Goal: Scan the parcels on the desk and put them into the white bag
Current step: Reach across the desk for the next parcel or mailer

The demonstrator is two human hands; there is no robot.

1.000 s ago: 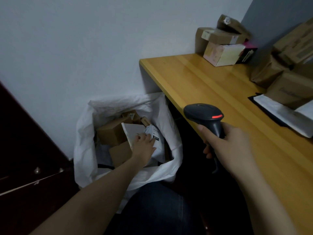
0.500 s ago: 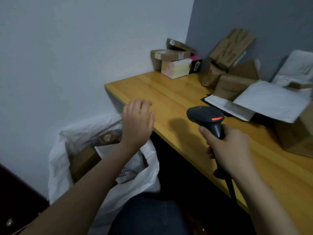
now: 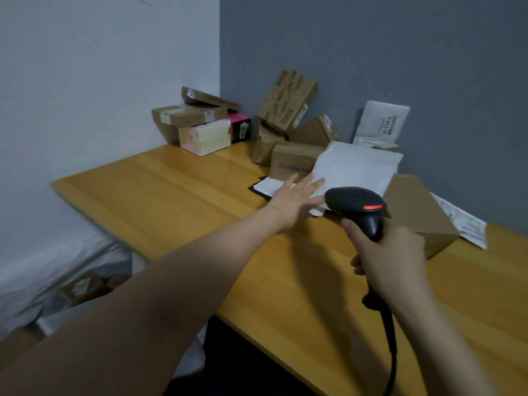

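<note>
Having left the white bag (image 3: 57,264), my left hand (image 3: 294,201) now lays spread fingers (image 3: 303,182) on the next white mailer (image 3: 360,167) on the bench (image 3: 171,195), while my right hand (image 3: 391,261) grips the scanner (image 3: 354,202), ready to scan.

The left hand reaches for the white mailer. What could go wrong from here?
1. The white flat plastic mailer seems to rest partly on a brown cardboard box; pulling it may shift that box.
2. The black handheld scanner in the right hand sits close to the left hand; they may collide.
</note>
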